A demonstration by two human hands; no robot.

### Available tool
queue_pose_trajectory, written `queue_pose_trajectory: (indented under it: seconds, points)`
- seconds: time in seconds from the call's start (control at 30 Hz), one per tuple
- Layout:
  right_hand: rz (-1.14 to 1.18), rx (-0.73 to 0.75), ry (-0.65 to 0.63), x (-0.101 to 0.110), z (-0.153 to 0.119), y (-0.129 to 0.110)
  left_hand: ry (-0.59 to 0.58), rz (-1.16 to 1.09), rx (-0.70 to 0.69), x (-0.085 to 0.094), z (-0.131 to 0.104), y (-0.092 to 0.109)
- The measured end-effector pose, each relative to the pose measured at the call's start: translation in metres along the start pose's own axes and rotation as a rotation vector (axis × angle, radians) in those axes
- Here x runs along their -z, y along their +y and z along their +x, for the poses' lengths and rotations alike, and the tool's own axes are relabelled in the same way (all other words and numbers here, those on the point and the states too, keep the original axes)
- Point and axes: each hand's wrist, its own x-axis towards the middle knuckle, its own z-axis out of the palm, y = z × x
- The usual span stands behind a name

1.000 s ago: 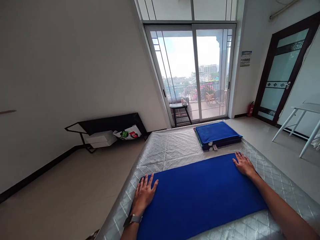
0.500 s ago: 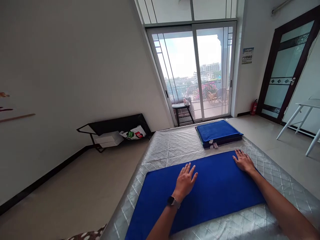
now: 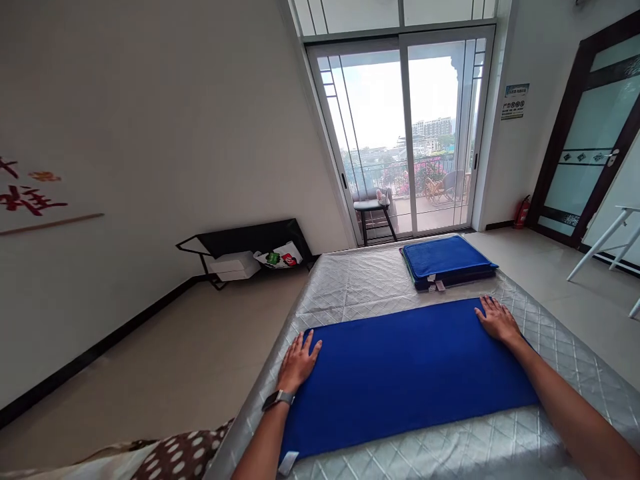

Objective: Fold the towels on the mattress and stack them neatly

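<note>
A flat blue cloth [image 3: 415, 373] lies spread on a quilted silver mattress [image 3: 360, 283], a white label at its near left corner. My left hand [image 3: 298, 361], wearing a watch [image 3: 278, 399], rests open on the cloth's far left corner with fingers apart. At the far right corner my right hand [image 3: 499, 320] lies flat and open on the cloth. Neither hand grips anything. Beyond the cloth sits a stack of folded blue cloths [image 3: 447, 260], with small tags hanging from its near side.
A black rack [image 3: 245, 240] holding a white box [image 3: 233, 265] and a printed bag [image 3: 280, 256] stands by the left wall. Brown dotted fabric [image 3: 183, 453] shows at lower left. Glass sliding doors [image 3: 410, 147] and a dark stool [image 3: 373, 208] are behind; a white table [image 3: 613, 233] stands right.
My left hand has slid left from the middle of the cloth to its far left corner. My right hand stays on the right corner. The view has turned slightly left.
</note>
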Motion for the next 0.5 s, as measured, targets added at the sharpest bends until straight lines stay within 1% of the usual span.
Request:
queue_pose_trajectory:
  seconds: [0.07, 0.13, 0.2, 0.27, 0.33, 0.37, 0.5]
  points:
    - [-0.006, -0.005, -0.016, 0.006, -0.002, -0.002, 0.009, -0.002, 0.011, 0.0, 0.001, -0.007]
    - [-0.01, -0.007, -0.005, 0.015, -0.006, -0.006, 0.023, -0.01, 0.004, -0.002, -0.001, -0.005]
    - [-0.021, -0.007, 0.064, 0.023, -0.013, -0.013, 0.054, -0.026, 0.002, -0.003, -0.003, -0.002]
    - [-0.038, 0.017, 0.151, 0.028, -0.025, -0.026, 0.099, -0.046, 0.007, -0.005, -0.005, 0.001]
    - [-0.034, 0.081, 0.178, 0.028, -0.043, -0.049, 0.134, -0.063, 0.025, -0.006, -0.005, 0.002]
    - [-0.018, 0.133, 0.156, 0.026, -0.055, -0.063, 0.144, -0.07, 0.033, -0.007, -0.006, 0.002]
    - [0.093, 0.419, -0.045, 0.01, -0.108, -0.128, 0.163, -0.055, 0.073, -0.006, -0.007, -0.005]
